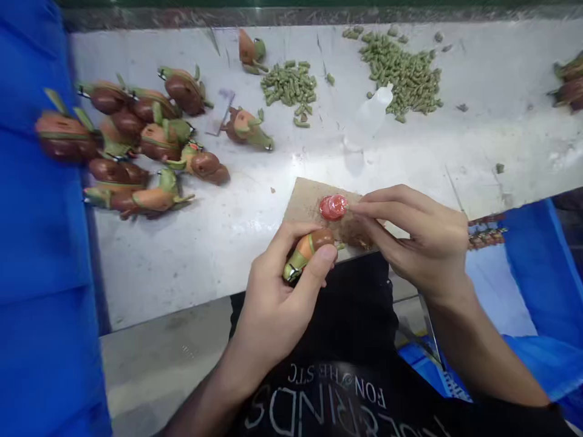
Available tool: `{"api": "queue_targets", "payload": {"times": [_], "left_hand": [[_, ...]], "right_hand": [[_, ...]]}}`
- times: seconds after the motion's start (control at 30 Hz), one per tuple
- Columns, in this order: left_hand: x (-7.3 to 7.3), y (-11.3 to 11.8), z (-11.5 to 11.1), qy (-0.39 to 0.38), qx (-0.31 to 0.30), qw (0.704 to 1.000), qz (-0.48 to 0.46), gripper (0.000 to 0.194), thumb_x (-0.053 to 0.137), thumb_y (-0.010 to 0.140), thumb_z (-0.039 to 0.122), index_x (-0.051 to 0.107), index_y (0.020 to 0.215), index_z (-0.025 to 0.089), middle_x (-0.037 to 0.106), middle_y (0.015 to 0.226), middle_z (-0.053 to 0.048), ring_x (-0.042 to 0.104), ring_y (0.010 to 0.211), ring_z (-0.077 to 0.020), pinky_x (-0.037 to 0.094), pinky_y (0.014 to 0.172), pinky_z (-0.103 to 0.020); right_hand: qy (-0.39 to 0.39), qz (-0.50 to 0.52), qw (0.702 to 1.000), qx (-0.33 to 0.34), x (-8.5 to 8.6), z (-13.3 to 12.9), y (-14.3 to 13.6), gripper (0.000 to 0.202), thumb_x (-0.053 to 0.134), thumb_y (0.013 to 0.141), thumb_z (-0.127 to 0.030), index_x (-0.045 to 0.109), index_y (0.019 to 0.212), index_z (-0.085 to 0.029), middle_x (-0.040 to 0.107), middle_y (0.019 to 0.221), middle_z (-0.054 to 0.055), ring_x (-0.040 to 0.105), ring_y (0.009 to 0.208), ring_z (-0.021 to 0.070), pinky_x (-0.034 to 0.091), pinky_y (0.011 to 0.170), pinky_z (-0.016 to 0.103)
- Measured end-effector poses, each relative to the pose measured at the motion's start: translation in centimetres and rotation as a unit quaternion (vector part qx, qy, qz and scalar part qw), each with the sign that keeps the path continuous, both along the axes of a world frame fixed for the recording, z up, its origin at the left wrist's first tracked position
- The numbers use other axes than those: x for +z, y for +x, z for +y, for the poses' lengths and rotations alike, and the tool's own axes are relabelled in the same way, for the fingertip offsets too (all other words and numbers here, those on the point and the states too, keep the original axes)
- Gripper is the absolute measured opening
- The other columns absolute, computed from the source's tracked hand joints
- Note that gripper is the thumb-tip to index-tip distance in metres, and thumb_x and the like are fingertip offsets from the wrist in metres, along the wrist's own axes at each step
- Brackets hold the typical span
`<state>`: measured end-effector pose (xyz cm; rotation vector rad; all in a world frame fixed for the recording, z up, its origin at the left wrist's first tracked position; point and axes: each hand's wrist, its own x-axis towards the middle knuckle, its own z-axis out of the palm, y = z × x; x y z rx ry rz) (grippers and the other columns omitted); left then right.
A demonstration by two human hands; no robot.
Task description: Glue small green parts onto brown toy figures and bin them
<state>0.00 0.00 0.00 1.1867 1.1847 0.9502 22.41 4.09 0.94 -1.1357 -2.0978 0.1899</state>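
My left hand (286, 285) is closed around a small figurine (306, 250) with a brown rounded end, an orange middle band and a green head with black-and-white marks. Above it, a piece of cardboard (301, 200) lies at the table's front edge. On the cardboard sits a small glossy red pool or shallow cap of red stuff (333, 207); I cannot tell which. My right hand (410, 233) pinches a tiny greenish piece at the right rim of the red, mostly hidden by the fingertips. Brown smears mark the cardboard under those fingers.
Several similar figurines (159, 142) crowd the left of the white table (182, 261). Two heaps of small green pieces (289, 85) (403, 73) lie at the back. A translucent white bottle (371, 112) stands near the right heap. Blue bins (40, 243) flank both sides.
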Motion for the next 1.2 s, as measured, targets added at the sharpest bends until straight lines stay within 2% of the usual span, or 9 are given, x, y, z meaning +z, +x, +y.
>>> {"api": "queue_targets", "payload": {"times": [0.13,0.27,0.4,0.47,0.57,0.7,0.97,1.1,1.2], "left_hand": [[0.0,0.1,0.0,0.001,0.003,1.000,0.000,0.013,0.072,0.119,0.045,0.074,0.122,0.033,0.082,0.115,0.008,0.073,0.079,-0.0078,0.061,0.080,-0.023],[-0.1,0.1,0.0,0.000,0.008,1.000,-0.004,0.012,0.073,0.118,0.045,0.074,0.122,0.033,0.077,0.102,0.008,0.073,0.079,-0.0092,0.062,0.082,-0.024],[-0.1,0.1,-0.1,0.000,0.006,1.000,-0.009,0.011,0.073,0.118,0.045,0.074,0.122,0.034,0.074,0.097,0.009,0.073,0.079,-0.0092,0.063,0.084,-0.023],[0.0,0.1,-0.1,0.002,0.007,1.000,-0.009,0.012,0.073,0.118,0.044,0.075,0.122,0.033,0.074,0.096,0.008,0.073,0.079,-0.0087,0.062,0.082,-0.022],[0.0,0.1,-0.1,0.005,0.008,1.000,-0.007,0.012,0.073,0.118,0.044,0.075,0.122,0.032,0.075,0.097,0.008,0.073,0.077,-0.0080,0.061,0.080,-0.020],[-0.2,0.2,0.0,0.009,0.010,1.000,-0.012,0.013,0.074,0.118,0.044,0.075,0.122,0.032,0.076,0.097,0.007,0.073,0.077,-0.0081,0.061,0.079,-0.020],[-0.1,0.1,-0.1,0.002,0.015,1.000,-0.023,0.013,0.076,0.117,0.042,0.075,0.122,0.031,0.074,0.096,0.007,0.072,0.075,-0.0083,0.062,0.076,-0.019],[-0.2,-0.4,-0.1,-0.005,0.015,0.998,-0.069,0.014,0.078,0.115,0.042,0.077,0.125,0.032,0.078,0.105,0.005,0.072,0.078,-0.0090,0.064,0.074,-0.019],[-0.3,-0.8,0.0,0.002,0.006,0.996,-0.094,0.015,0.078,0.115,0.041,0.079,0.126,0.031,0.079,0.103,0.004,0.072,0.078,-0.0092,0.064,0.076,-0.019]], "right_hand": [[-0.002,-0.002,1.000,-0.009,0.2,-0.2,0.2,0.020,0.075,0.105,-0.001,0.087,0.113,-0.015,0.088,0.106,0.011,0.085,0.095,0.0207,0.068,0.083,0.031],[-0.013,0.000,1.000,-0.014,0.4,-0.3,0.0,0.022,0.074,0.106,-0.002,0.087,0.113,-0.019,0.088,0.106,0.010,0.085,0.096,0.0222,0.070,0.083,0.034],[-0.086,0.101,0.989,-0.059,0.4,-0.6,-0.6,0.019,0.080,0.105,-0.008,0.089,0.110,-0.025,0.089,0.101,0.005,0.084,0.090,0.0215,0.071,0.080,0.035],[-0.164,0.194,0.962,-0.097,0.4,-0.7,-1.1,0.013,0.085,0.103,-0.013,0.090,0.105,-0.025,0.087,0.090,0.001,0.082,0.076,0.0187,0.070,0.070,0.032],[-0.284,0.311,0.898,-0.126,0.3,-0.5,-1.5,0.004,0.092,0.100,-0.021,0.090,0.096,-0.023,0.082,0.073,-0.002,0.078,0.060,0.0156,0.067,0.057,0.026],[-0.353,0.367,0.851,-0.128,0.4,0.1,-1.5,0.014,0.098,0.093,-0.033,0.090,0.089,-0.022,0.082,0.067,0.000,0.079,0.056,0.0170,0.068,0.053,0.026],[-0.361,0.362,0.848,-0.141,1.3,0.3,-1.3,0.020,0.102,0.090,-0.037,0.088,0.087,-0.023,0.081,0.067,0.001,0.078,0.055,0.0183,0.070,0.054,0.029],[-0.358,0.371,0.849,-0.117,2.3,-0.7,-1.7,0.008,0.098,0.095,-0.025,0.090,0.092,-0.025,0.086,0.075,0.000,0.084,0.065,0.0191,0.074,0.062,0.028],[-0.377,0.383,0.839,-0.088,2.6,-1.6,-2.4,0.010,0.096,0.094,-0.017,0.092,0.096,-0.025,0.091,0.088,0.000,0.089,0.078,0.0191,0.077,0.073,0.026]]}}
